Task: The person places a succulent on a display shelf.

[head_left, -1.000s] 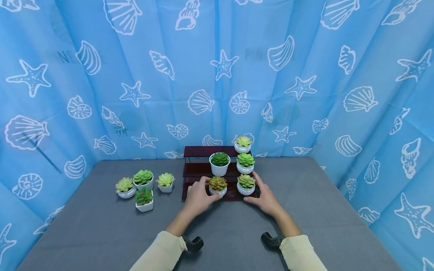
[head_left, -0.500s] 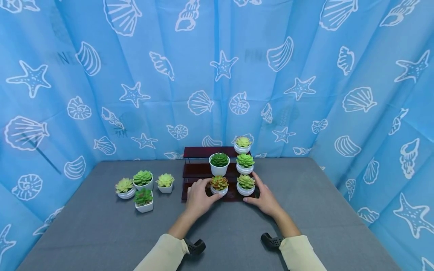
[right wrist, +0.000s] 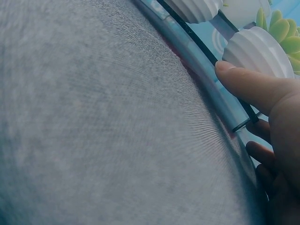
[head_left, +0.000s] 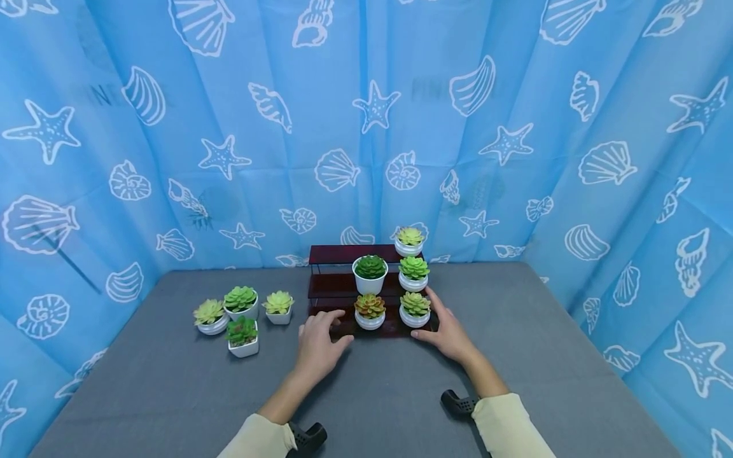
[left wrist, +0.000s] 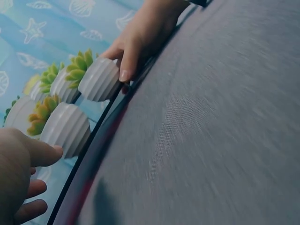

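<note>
The rack [head_left: 339, 255] is standing on the grey table [head_left: 378, 401], its three dark red shelves rising toward the blue curtain [head_left: 275, 38]. In front of the rack's left part, the left hand [head_left: 317, 343] is hovering with thumb and fingers spread, holding nothing. Just beside it, the orange plant [head_left: 369, 309] is sitting midway along the rack's bottom shelf. The right hand [head_left: 448, 331] is gripping the rack's front right corner, thumb pressing the front edge and index finger reaching along the end. Next to that thumb, the lime plant [head_left: 415, 308] is resting on the rack's bottom shelf. Above, the dark plant [head_left: 369, 275] and bright plant [head_left: 413, 272] are occupying the rack's middle shelf, while the top plant [head_left: 410, 240] is standing at its upper right end. Left of the rack, a cluster of three plants [head_left: 241, 299] and the pale plant [head_left: 279, 305] are waiting on the table.
</note>
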### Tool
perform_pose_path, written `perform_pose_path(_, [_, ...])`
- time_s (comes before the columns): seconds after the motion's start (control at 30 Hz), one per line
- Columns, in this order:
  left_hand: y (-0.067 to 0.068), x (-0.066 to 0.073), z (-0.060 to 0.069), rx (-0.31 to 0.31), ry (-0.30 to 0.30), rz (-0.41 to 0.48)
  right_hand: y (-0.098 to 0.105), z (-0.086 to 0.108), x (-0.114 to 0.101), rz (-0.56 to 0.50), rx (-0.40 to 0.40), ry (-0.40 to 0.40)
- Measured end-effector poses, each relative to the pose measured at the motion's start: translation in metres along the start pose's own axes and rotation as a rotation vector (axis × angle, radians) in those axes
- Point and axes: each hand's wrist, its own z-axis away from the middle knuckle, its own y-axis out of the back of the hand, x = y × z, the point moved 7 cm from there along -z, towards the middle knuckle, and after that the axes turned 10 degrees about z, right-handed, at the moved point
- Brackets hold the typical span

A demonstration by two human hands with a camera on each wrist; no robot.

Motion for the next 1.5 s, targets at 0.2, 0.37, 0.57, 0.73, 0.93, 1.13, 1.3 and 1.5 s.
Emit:
perform_pose_path(0.2, [0.025, -0.008, 0.015, 0.036, -0.033, 0.008, 0.002, 0.0, -0.002, 0.009, -0.009, -0.008])
perform_pose_path(0.37, [0.048, -0.013, 0.025, 0.061, -0.072, 0.025, 0.002, 0.0, -0.003, 0.005, -0.009, -0.012])
perform_pose_path(0.57, [0.07, -0.022, 0.034, 0.037, -0.038, 0.003, 0.002, 0.0, -0.004, 0.006, -0.013, -0.013])
perform_pose_path(0.73, [0.082, -0.034, 0.042, 0.0, 0.023, -0.018, 0.0, -0.001, -0.002, 0.013, -0.023, -0.026])
perform_pose_path(0.93, [0.094, -0.049, 0.053, -0.024, 0.057, -0.039, 0.0, -0.001, -0.001, 0.018, -0.02, -0.023])
perform_pose_path(1.13, [0.109, -0.062, 0.06, -0.018, 0.088, -0.072, 0.0, -0.001, 0.0, 0.023, -0.018, -0.018])
perform_pose_path(1.3, [0.122, -0.072, 0.064, -0.022, 0.106, -0.112, -0.001, -0.001, 0.001, 0.018, -0.005, -0.014])
perform_pose_path(1.5, [0.142, -0.087, 0.067, -0.021, 0.157, -0.154, -0.002, -0.003, 0.002, 0.0, -0.021, -0.022])
